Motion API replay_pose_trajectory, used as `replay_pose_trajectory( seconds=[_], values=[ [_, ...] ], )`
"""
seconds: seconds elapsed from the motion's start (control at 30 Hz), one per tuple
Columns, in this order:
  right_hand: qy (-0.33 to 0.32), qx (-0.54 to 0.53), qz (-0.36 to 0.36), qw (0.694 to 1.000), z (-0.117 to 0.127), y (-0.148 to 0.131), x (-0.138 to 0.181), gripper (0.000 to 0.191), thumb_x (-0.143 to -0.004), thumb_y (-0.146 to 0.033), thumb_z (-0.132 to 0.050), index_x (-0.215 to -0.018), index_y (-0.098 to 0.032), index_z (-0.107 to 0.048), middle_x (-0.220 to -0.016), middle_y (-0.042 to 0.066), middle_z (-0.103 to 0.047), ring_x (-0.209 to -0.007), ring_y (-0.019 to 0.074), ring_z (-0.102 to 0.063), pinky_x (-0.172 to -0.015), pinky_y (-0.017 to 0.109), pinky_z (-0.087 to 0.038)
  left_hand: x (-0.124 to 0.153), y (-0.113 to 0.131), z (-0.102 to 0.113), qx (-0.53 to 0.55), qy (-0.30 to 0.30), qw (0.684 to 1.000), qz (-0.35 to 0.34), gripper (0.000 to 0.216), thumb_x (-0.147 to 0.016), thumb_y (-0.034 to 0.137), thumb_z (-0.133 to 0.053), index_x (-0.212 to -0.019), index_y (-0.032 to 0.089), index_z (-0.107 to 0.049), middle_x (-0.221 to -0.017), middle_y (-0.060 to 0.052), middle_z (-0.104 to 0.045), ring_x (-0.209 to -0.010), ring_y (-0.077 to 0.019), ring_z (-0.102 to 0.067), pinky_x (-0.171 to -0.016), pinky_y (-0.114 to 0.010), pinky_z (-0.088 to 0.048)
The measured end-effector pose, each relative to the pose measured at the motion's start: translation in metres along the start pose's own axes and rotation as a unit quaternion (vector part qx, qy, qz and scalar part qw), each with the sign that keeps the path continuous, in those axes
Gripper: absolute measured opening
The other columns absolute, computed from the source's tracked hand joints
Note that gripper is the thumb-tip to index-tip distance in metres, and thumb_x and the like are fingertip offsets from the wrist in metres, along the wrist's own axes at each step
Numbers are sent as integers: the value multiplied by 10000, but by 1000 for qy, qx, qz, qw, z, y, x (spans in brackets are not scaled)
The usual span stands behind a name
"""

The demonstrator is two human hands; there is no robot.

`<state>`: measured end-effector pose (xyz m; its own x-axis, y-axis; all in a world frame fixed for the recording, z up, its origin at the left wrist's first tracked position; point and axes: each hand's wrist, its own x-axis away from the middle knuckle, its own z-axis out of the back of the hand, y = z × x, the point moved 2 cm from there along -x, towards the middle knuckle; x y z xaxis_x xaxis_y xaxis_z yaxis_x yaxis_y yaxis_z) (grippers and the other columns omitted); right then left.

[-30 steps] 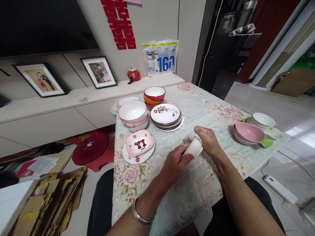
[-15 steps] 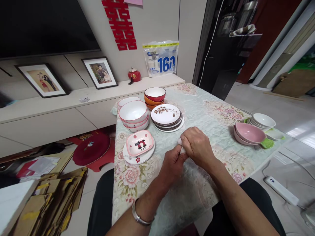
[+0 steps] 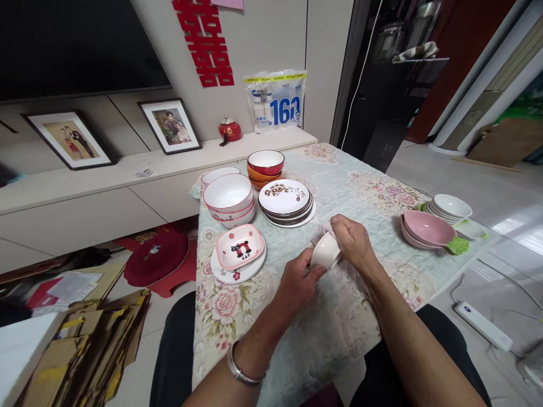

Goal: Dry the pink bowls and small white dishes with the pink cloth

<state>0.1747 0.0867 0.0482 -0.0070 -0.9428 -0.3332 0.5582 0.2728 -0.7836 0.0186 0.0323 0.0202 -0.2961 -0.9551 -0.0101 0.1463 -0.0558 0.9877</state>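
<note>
A small white bowl [image 3: 324, 253] is tilted above the near part of the table, its side turned toward me. My left hand [image 3: 300, 278] grips its left edge between thumb and fingers. On the far right side of the bowl, my right hand [image 3: 354, 242] is closed around a pale pinkish cloth [image 3: 326, 228] pressed to the rim. Part of the cloth is hidden behind the bowl and fingers. Just beyond the hands lies a stack of brown-rimmed plates [image 3: 285, 198]. To the left, a pink square cat dish [image 3: 240, 247] rests on a white plate [image 3: 220, 273].
Pink-rimmed bowls [image 3: 229, 195] and red and orange bowls [image 3: 266, 164] are stacked at the table's far left. At the right edge sit pink leaf-shaped dishes [image 3: 428, 227] and small white bowls [image 3: 452, 206]. A floral cloth [image 3: 229, 308] covers the table.
The bowl has turned, so its white side now shows where the hands covered it before. My right hand has moved slightly right, with more of the cloth visible.
</note>
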Motion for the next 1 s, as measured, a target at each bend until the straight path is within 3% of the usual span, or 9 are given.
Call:
replay_pose_trajectory(
  seconds=[0.1, 0.27, 0.37, 0.43, 0.5, 0.63, 0.83, 0.93, 1.0],
  values=[
    [14, 11, 0, 1000, 0, 2, -1, 365, -957, -384, -367, -623, -237, -362, -570, -35, -384, -554, 143, -395, -543, 280, -303, 0, -3, 0, -12, 9, 1000, -4, 151, -856, 310, -537, -795, 172, -545, -689, 40, -441, -677, -129, -377, -635, -259, -303],
    [-36, 159, 169, 972, -9, -35, 13, 264, -950, -244, -378, -752, -204, -548, -798, 68, -608, -824, 213, -537, -779, 340, -396, 0, -6, 1, 18, 37, 999, -29, 197, -862, 321, -546, -738, 168, -548, -661, 39, -472, -668, -130, -396, -638, -265, -332],
    [-60, 228, 238, 942, -14, -49, 20, 259, -932, -224, -429, -722, -198, -578, -775, 74, -628, -830, 231, -536, -871, 400, -373, 0, -5, 2, 20, 60, 997, -33, 254, -875, 347, -538, -702, 162, -554, -665, 27, -529, -678, -134, -423, -650, -269, -366],
    [-64, 209, 253, 942, -14, -46, 18, 281, -942, -241, -418, -724, -199, -590, -774, 72, -640, -825, 230, -547, -878, 403, -373, 1, -1, 2, 9, 63, 997, -33, 250, -869, 340, -542, -689, 166, -542, -649, 32, -521, -664, -131, -417, -639, -266, -364],
    [-50, 137, 213, 966, -10, -34, 12, 315, -961, -265, -370, -758, -199, -601, -792, 71, -654, -816, 218, -568, -823, 366, -403, 2, 3, 2, -15, 49, 998, -29, 212, -859, 311, -544, -696, 177, -525, -630, 43, -481, -643, -126, -399, -622, -261, -342],
    [-21, 25, 42, 999, -3, -12, 4, 376, -984, -340, -336, -776, -202, -617, -734, 40, -635, -692, 187, -568, -658, 308, -416, 4, 7, 2, -82, 27, 996, -27, 173, -863, 266, -518, -708, 194, -493, -624, 45, -450, -634, -134, -407, -621, -267, -305],
    [-48, -28, 53, 997, -3, -20, 10, 312, -945, -350, -426, -924, -198, -698, -1052, 81, -701, -1040, 238, -601, -942, 377, -416, 4, 2, 2, -211, 37, 971, -107, 161, -926, 250, -472, -793, 196, -545, -740, -6, -580, -700, -172, -501, -672, -293, -354],
    [-86, -129, -73, 985, -4, -6, 8, 294, -845, -368, -561, -1033, -196, -708, -1125, 77, -712, -1036, 249, -631, -893, 378, -471, 3, 1, -1, -344, 35, 925, -159, 175, -918, 173, -463, -784, 191, -573, -775, -46, -628, -755, -204, -536, -710, -329, -364],
    [-102, -207, -156, 960, -5, 6, 6, 398, -754, -302, -609, -1128, -193, -691, -1184, 85, -707, -986, 244, -660, -795, 350, -513, 2, 1, -4, -406, 25, 897, -174, 195, -915, 142, -464, -778, 181, -597, -771, -63, -643, -759, -215, -542, -707, -348, -362]
  ],
)
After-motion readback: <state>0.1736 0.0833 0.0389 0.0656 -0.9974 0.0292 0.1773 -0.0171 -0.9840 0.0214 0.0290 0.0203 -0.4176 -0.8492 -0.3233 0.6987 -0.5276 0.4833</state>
